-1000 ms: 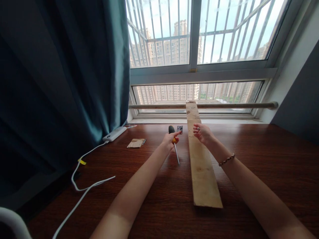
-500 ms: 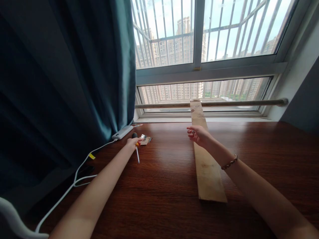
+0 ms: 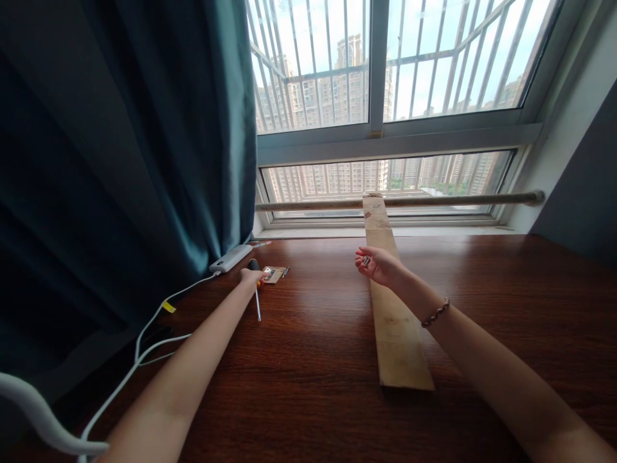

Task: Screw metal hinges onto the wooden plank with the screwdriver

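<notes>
My left hand point(image 3: 250, 276) is closed around a screwdriver point(image 3: 258, 305) with a black and orange handle, its metal shaft pointing down toward me. Its fingertips reach the near side of a small piece of cardboard point(image 3: 276, 275), on which small metal parts lie; whether they touch these is hard to see. My right hand point(image 3: 380, 265) hovers over a long wooden board point(image 3: 400, 334), palm partly up and fingers curled around small silvery metal pieces point(image 3: 367, 261), too small to name exactly. The board's far end rests on a rail by the window.
A brown wood-grain tabletop point(image 3: 308, 360) spreads below. At the left lie a white power strip point(image 3: 230, 258) and white cables point(image 3: 149, 321) beside a dark blue curtain point(image 3: 212, 161). A horizontal rail point(image 3: 443, 201) crosses the window. A white curved object point(image 3: 38, 411) is at lower left.
My left fingers have drawn back slightly from over the cardboard, screwdriver still in hand. My right hand has turned, so the metal pieces show more. The whole view has shifted slightly.
</notes>
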The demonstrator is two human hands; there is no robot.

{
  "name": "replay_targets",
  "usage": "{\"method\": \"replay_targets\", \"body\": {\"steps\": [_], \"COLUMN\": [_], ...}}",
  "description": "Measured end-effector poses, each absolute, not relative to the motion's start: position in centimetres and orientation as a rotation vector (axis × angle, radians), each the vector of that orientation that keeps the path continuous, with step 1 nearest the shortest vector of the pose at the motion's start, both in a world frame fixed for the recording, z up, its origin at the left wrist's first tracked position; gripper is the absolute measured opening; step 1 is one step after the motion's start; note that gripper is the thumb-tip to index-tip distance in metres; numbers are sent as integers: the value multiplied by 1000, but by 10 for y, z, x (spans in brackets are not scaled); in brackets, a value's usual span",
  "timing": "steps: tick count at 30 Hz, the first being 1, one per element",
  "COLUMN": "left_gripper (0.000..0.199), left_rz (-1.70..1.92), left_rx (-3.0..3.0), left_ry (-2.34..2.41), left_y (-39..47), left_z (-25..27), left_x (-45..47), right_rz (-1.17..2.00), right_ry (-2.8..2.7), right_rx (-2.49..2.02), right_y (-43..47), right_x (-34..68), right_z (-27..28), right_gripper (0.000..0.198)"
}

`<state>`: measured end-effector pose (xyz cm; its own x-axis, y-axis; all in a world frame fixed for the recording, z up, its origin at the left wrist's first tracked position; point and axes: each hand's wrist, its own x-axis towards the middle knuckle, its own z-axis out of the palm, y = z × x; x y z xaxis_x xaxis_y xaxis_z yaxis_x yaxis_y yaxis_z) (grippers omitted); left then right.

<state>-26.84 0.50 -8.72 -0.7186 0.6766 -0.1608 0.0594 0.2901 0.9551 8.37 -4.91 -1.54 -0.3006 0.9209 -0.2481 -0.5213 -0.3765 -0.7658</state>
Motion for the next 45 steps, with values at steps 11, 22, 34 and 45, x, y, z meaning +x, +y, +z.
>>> {"method": "replay_targets", "body": {"steps": [11, 22, 34, 45], "left_gripper": [28, 30, 21, 16], "left_rz": [1398, 635, 419, 329], "left_rx": [1365, 2714, 2949, 3001], "left_ry": [1790, 1004, 1214, 1115], "left_y": [-25, -56, -53, -51], "left_z": [-56, -60, -77, -73], "left_x": [-192, -135, -185, -188], "right_rz": [1886, 1876, 1911, 1927], "right_ry": [-646, -667, -674, -688], "right_rx": [-859, -832, -795, -796], "right_y": [-52, -49, -51, -55], "right_x": [80, 89, 85, 84], "right_z": [-17, -13, -14, -14], "right_gripper": [14, 15, 13, 16]}}
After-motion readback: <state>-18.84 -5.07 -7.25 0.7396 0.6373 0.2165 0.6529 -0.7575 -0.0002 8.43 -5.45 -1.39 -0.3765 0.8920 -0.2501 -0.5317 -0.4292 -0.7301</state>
